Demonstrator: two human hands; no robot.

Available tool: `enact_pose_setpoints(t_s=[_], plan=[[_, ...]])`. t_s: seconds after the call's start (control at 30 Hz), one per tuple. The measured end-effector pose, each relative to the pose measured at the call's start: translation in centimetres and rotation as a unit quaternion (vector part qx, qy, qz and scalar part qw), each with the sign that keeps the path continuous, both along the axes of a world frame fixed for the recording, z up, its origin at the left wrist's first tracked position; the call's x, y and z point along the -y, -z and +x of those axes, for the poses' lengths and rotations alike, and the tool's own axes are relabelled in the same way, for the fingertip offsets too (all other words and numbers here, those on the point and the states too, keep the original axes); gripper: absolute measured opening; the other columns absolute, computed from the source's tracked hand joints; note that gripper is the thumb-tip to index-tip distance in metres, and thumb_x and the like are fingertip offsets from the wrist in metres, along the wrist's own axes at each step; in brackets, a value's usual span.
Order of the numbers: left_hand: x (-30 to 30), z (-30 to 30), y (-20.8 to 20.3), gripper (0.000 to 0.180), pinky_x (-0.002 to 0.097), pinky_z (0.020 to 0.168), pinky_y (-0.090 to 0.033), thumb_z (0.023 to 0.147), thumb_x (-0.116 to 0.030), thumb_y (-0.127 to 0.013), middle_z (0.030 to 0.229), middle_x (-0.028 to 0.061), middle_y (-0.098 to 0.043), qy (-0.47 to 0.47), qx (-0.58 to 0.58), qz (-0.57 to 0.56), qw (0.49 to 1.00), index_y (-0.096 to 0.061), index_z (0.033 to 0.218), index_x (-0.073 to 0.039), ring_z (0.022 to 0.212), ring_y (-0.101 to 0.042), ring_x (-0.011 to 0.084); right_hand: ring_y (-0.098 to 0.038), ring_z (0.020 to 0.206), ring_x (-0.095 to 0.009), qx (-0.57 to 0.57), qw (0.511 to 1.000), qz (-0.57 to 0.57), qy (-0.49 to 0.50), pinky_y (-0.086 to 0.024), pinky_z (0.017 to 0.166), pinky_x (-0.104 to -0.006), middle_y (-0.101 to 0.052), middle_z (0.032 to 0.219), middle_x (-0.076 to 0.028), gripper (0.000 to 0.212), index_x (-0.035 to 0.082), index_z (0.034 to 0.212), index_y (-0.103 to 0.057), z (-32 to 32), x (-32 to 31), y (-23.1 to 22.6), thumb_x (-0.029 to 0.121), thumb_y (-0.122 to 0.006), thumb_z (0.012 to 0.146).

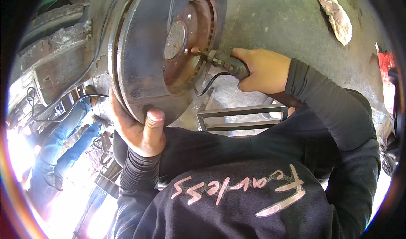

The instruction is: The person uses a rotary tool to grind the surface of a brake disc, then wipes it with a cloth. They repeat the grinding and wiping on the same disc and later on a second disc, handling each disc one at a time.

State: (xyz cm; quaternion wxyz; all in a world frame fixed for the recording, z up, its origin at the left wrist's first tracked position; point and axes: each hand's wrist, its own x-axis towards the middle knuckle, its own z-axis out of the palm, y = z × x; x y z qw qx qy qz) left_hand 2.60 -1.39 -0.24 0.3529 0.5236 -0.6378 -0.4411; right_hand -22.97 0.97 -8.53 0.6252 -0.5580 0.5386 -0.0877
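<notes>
A large brake disc (pixel 144 70) stands on edge in front of me, its rusty brown hub face turned to the right. My left hand (pixel 141 131) grips the disc's lower rim, thumb on the near face and fingers behind it, partly hidden. Closed around a dark corded die grinder (pixel 226 63) is my right hand (pixel 268 72), to the right of the disc. The grinder's slim tip reaches into the hub recess, at or very close to one of the bolt holes beside the round centre. Whether it spins cannot be seen.
A dark metal frame (pixel 241 111) sits low between my legs. A pale crumpled cloth or glove (pixel 336 17) lies on the floor at the far right, a red bag (pixel 385 63) nearer the edge. A black cable (pixel 101 49) runs past the disc. Another person's jeans (pixel 63 142) show at left.
</notes>
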Motion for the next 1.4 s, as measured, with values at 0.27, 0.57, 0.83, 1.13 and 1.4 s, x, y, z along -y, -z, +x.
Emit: enact_pose_setpoints(t_s=[0.27, 0.57, 0.83, 1.13, 1.4], plan=[[1.1, 0.5, 0.5, 0.102, 0.0384, 0.105, -0.033, 0.075, -0.047, -0.079, 0.134, 0.0152, -0.045, 0.011, -0.028, 0.006, 1.000, -0.025, 0.145, 0.004, 0.123, -0.044, 0.0245, -0.064, 0.086, -0.040, -0.020, 0.999, -0.027, -0.007, -0.049, 0.075, -0.0440, -0.064, 0.088, -0.025, 0.050, -0.001, 0.116, -0.052, 0.2, 0.4, 0.2, 0.018, -0.066, 0.072], [0.7, 0.6, 0.7, 0.102, 0.0383, 0.106, -0.031, 0.074, -0.044, -0.081, 0.135, 0.0143, -0.045, 0.000, -0.045, 0.017, 0.999, -0.025, 0.145, 0.003, 0.124, -0.044, 0.0240, -0.063, 0.086, -0.041, -0.003, 0.999, -0.036, -0.017, -0.049, 0.075, -0.0442, -0.065, 0.088, -0.024, 0.050, -0.001, 0.116, -0.051, 0.4, 0.4, 0.5, 0.018, -0.067, 0.072], [1.0, 0.6, 0.7, 0.100, 0.0387, 0.106, -0.032, 0.077, -0.045, -0.078, 0.135, 0.0155, -0.045, 0.011, -0.034, 0.007, 0.999, -0.024, 0.145, 0.003, 0.124, -0.044, 0.0245, -0.063, 0.086, -0.040, -0.008, 0.999, -0.026, -0.028, -0.048, 0.075, -0.0450, -0.064, 0.087, -0.025, 0.049, 0.000, 0.115, -0.052, 0.7, 0.4, -0.2, 0.019, -0.066, 0.073], [0.7, 0.5, 0.7, 0.103, 0.0380, 0.106, -0.031, 0.076, -0.048, -0.078, 0.136, 0.0151, -0.043, 0.007, -0.007, -0.007, 1.000, -0.024, 0.146, 0.004, 0.124, -0.042, 0.0238, -0.063, 0.084, -0.040, 0.008, 0.999, -0.049, -0.021, -0.048, 0.074, -0.0442, -0.064, 0.087, -0.024, 0.048, 0.000, 0.114, -0.052, 0.7, 0.2, 0.0, 0.017, -0.066, 0.072], [0.8, 0.7, 0.9, 0.104, 0.0387, 0.107, -0.030, 0.075, -0.049, -0.079, 0.137, 0.0150, -0.041, 0.008, -0.010, 0.003, 1.000, -0.024, 0.146, 0.004, 0.126, -0.041, 0.0239, -0.064, 0.085, -0.040, 0.020, 0.999, -0.035, -0.023, -0.049, 0.075, -0.0436, -0.065, 0.088, -0.025, 0.049, 0.000, 0.115, -0.052, 1.0, 0.0, -0.2, 0.017, -0.067, 0.072]])
